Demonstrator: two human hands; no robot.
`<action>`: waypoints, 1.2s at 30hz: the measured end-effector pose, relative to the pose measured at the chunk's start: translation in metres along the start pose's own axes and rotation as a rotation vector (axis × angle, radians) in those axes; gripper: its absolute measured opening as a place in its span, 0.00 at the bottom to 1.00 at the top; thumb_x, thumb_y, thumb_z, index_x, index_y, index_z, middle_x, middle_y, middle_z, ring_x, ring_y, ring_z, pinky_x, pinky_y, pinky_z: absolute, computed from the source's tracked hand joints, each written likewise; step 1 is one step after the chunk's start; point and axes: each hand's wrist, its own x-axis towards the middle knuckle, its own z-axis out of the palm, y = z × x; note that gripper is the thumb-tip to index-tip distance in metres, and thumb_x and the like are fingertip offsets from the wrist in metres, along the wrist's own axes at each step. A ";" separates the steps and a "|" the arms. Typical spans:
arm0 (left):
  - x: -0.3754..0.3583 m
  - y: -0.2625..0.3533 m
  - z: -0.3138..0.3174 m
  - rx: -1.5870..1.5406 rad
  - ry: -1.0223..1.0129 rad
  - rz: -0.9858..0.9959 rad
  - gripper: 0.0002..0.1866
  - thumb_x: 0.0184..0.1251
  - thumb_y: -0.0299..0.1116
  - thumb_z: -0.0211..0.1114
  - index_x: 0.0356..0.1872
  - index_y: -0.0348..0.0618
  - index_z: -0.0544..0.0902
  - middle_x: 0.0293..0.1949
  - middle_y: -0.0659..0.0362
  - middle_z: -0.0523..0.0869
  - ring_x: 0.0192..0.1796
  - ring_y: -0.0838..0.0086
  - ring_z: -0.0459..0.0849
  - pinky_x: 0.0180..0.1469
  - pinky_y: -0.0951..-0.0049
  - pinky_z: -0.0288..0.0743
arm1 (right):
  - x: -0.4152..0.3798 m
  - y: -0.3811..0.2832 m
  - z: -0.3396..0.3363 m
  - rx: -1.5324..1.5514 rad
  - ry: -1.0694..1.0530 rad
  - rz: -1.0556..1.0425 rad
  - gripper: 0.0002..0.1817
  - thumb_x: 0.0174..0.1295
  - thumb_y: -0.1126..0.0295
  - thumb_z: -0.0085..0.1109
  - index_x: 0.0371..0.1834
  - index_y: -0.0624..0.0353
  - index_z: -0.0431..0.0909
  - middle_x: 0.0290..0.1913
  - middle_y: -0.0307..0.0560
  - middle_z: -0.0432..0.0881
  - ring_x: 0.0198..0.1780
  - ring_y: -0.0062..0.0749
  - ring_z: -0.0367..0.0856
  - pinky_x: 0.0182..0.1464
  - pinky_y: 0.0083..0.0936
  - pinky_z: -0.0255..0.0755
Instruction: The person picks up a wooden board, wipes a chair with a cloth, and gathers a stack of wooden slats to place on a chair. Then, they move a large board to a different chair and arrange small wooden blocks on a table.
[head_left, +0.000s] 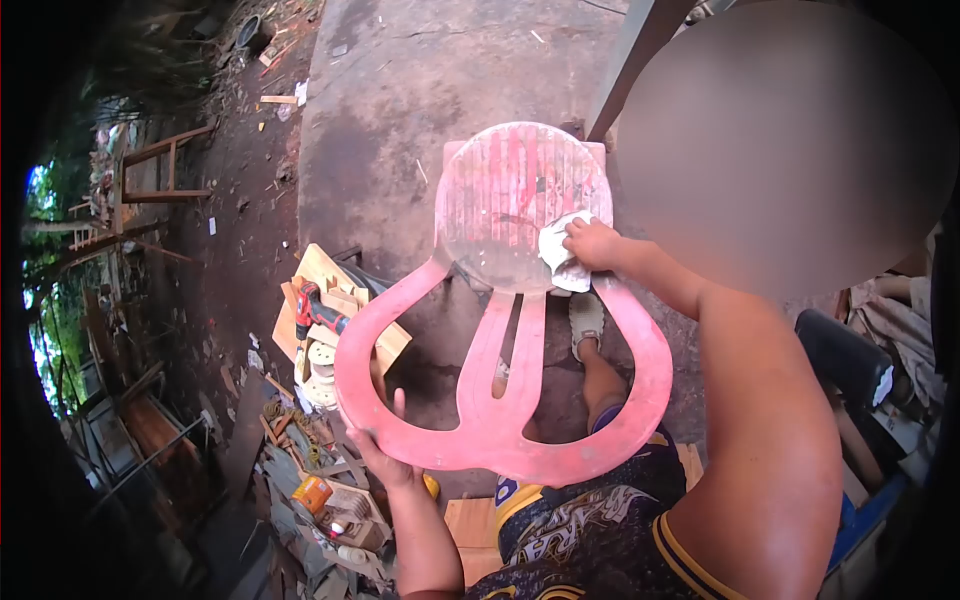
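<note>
A worn pink plastic chair (500, 440) stands before me, its open backrest nearest my body. Whitish wear and dark grime mark its slatted seat (520, 185). My left hand (385, 455) grips the outer rim of the backrest at the lower left, thumb showing on the inner side. On the right part of the seat, my right hand (592, 243) presses a crumpled white cloth (562, 245), fingers closed over it. Part of the cloth hangs by the seat's near edge.
A red cordless drill (318, 312) lies on wooden pieces (325, 265) at the left. Below are sanding discs (320, 360), an orange container (312, 493) and scrap wood. A wooden frame (165, 170) stands far left. My foot (586, 320) is under the chair. A blur covers the upper right.
</note>
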 end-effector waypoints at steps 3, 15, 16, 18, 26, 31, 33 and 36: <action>0.003 0.001 0.002 0.027 -0.115 -0.042 0.40 0.66 0.60 0.48 0.72 0.50 0.48 0.70 0.53 0.56 0.70 0.53 0.58 0.67 0.47 0.56 | -0.001 -0.009 -0.010 -0.113 -0.065 -0.061 0.24 0.55 0.64 0.58 0.58 0.47 0.70 0.65 0.52 0.62 0.68 0.52 0.57 0.59 0.53 0.63; 0.016 0.026 -0.006 0.018 -0.462 -0.342 0.41 0.61 0.50 0.59 0.70 0.43 0.52 0.67 0.41 0.60 0.67 0.47 0.63 0.64 0.46 0.61 | -0.028 -0.008 0.002 0.446 0.146 0.221 0.14 0.57 0.71 0.54 0.47 0.55 0.79 0.43 0.52 0.81 0.44 0.42 0.80 0.46 0.33 0.73; 0.013 0.026 -0.009 -0.016 -0.435 -0.371 0.41 0.61 0.49 0.59 0.70 0.43 0.50 0.66 0.41 0.61 0.65 0.45 0.64 0.64 0.46 0.61 | -0.052 -0.015 -0.014 0.573 0.368 0.236 0.15 0.55 0.71 0.56 0.46 0.61 0.78 0.37 0.49 0.83 0.39 0.35 0.82 0.43 0.31 0.74; 0.018 0.021 -0.015 -0.133 -0.356 -0.472 0.39 0.61 0.48 0.59 0.68 0.41 0.54 0.63 0.41 0.64 0.63 0.43 0.65 0.65 0.46 0.60 | -0.099 -0.022 -0.021 1.072 0.776 0.280 0.16 0.52 0.70 0.62 0.45 0.62 0.78 0.35 0.41 0.83 0.36 0.23 0.79 0.40 0.26 0.74; 0.129 0.024 -0.009 0.201 -0.616 -0.761 0.15 0.63 0.37 0.51 0.42 0.35 0.73 0.29 0.55 0.79 0.32 0.67 0.81 0.35 0.68 0.79 | -0.265 -0.198 -0.060 2.484 1.430 0.456 0.19 0.55 0.70 0.67 0.48 0.62 0.75 0.42 0.48 0.81 0.40 0.33 0.82 0.39 0.35 0.78; 0.021 0.062 0.041 0.336 -0.793 -0.704 0.14 0.62 0.33 0.50 0.43 0.34 0.73 0.34 0.51 0.80 0.43 0.61 0.80 0.52 0.59 0.74 | -0.289 -0.172 -0.036 2.134 1.913 0.663 0.13 0.53 0.79 0.57 0.44 0.64 0.76 0.35 0.47 0.79 0.36 0.33 0.80 0.37 0.30 0.77; -0.003 0.046 0.054 0.321 -0.837 -0.621 0.13 0.63 0.34 0.50 0.41 0.33 0.73 0.35 0.50 0.79 0.43 0.59 0.79 0.53 0.56 0.72 | -0.338 -0.193 -0.035 2.233 1.918 0.655 0.19 0.53 0.70 0.67 0.47 0.62 0.75 0.37 0.45 0.78 0.34 0.32 0.79 0.34 0.31 0.78; -0.079 0.057 0.097 0.307 -0.871 -0.630 0.12 0.64 0.34 0.50 0.37 0.33 0.75 0.35 0.50 0.79 0.42 0.60 0.79 0.53 0.59 0.72 | -0.424 -0.210 -0.002 2.249 1.949 0.730 0.21 0.54 0.70 0.66 0.51 0.58 0.72 0.40 0.45 0.77 0.36 0.37 0.79 0.32 0.35 0.79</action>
